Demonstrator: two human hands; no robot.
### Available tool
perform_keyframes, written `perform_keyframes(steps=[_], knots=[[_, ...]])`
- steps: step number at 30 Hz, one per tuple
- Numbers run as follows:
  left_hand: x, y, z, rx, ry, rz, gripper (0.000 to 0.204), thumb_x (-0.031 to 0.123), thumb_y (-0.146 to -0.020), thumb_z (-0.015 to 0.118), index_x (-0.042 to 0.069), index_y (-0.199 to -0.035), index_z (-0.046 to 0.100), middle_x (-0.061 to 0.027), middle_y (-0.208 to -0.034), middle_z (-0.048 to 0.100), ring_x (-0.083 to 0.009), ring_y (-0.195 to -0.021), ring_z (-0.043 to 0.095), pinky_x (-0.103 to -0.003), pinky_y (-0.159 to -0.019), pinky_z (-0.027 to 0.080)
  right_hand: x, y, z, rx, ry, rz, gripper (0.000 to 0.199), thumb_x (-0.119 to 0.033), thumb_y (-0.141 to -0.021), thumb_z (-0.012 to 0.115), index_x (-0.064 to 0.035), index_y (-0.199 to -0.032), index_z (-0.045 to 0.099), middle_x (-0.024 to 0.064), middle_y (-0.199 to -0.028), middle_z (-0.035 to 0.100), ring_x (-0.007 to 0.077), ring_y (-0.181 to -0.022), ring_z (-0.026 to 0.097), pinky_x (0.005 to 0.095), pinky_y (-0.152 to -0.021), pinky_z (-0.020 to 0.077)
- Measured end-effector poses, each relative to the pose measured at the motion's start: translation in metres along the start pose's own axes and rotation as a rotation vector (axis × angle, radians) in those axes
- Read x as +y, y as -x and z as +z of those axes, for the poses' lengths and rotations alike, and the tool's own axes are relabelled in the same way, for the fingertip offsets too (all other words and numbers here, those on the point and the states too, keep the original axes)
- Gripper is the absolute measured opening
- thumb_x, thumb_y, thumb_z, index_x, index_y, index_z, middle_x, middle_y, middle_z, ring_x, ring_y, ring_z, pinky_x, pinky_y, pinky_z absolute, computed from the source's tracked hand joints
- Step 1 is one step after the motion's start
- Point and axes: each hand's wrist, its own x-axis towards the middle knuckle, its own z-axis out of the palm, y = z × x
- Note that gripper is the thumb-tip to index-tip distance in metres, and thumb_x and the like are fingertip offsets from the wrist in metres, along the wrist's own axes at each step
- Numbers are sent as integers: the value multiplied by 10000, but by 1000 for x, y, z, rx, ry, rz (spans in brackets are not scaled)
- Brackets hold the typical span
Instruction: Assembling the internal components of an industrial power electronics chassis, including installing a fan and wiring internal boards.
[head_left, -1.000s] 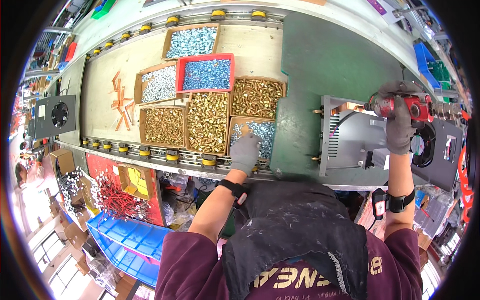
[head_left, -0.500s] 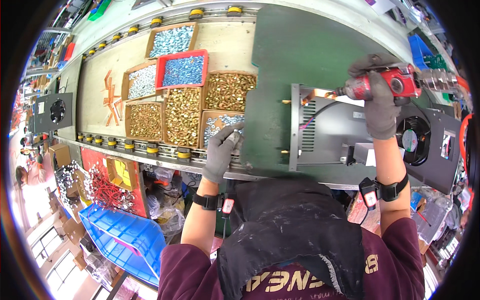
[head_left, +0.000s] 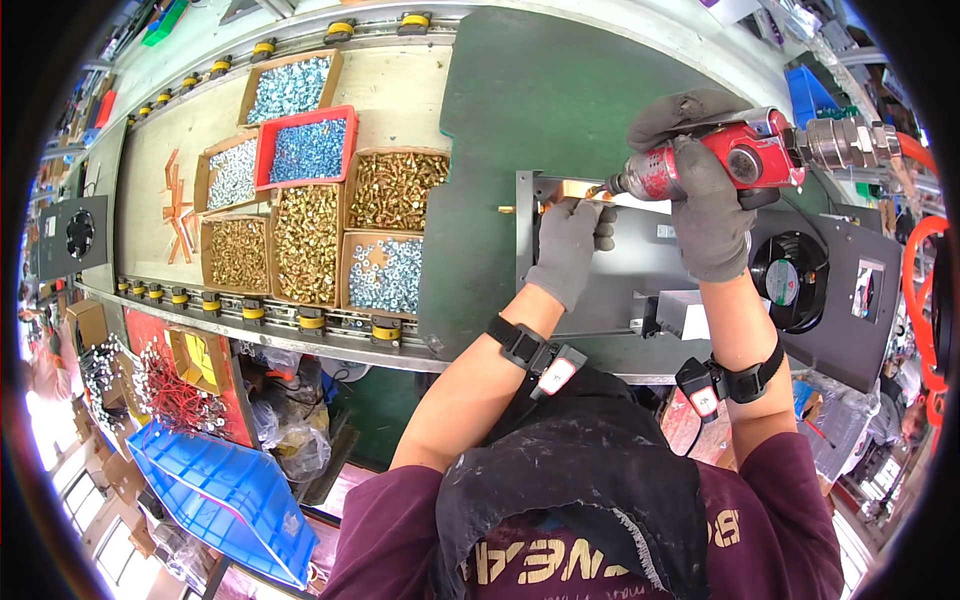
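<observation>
Head view | step: driving a screw into the copper strip (head_left: 572, 190) at the top edge of the grey metal case (head_left: 640, 265) on the green mat (head_left: 480, 200) | right hand (head_left: 705, 200) wrapped around the red power screwdriver (head_left: 720, 160), tip on the strip | left hand (head_left: 565, 245) pinching the strip, probably steadying a screw | next: keep the tip square, press straight.

Red air screwdriver working on a dark metal chassis

The red power screwdriver (head_left: 735, 160) lies nearly level, its tip pointing left onto a small copper-coloured piece (head_left: 575, 190) at the top edge of the dark grey metal chassis (head_left: 640, 270). The chassis lies flat on the green mat (head_left: 500, 130), a round black fan (head_left: 790, 282) set into its right part. The gloved right hand (head_left: 705, 195) has the tool's body wrapped tight, and the gloved left hand (head_left: 568, 245) rests on the chassis, fingertips right by the copper piece.
</observation>
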Motion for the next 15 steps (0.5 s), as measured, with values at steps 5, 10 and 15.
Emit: perform_keyframes(steps=[5,10,15], knots=[[-5,4,-12,-121,84,51,221,142,-932,439,-29,-1023,545,-84,-875,614,-136,-709,571,-283,-638,488,5,0,-4,-35,6,-6,307,-83,-784,573,-15,-1077,509,132,-952,617,221,-826,627,375,-761,524],[4,10,-13,-191,108,37,243,100,-917,436,-65,-1076,516,-111,-925,591,-157,-753,556,-300,-688,478,9,-1,-4,-76,5,-87,288,-84,-793,599,-27,-1060,507,135,-942,620,215,-819,628,366,-732,529],[5,14,-14,-216,156,51,267,50,-885,428,-102,-1094,495,-136,-945,568,-182,-790,547,-312,-728,467,6,-1,2,-224,158,-155,259,-11,-799,604,-34,-1035,501,134,-927,623,203,-826,630,339,-727,539]])
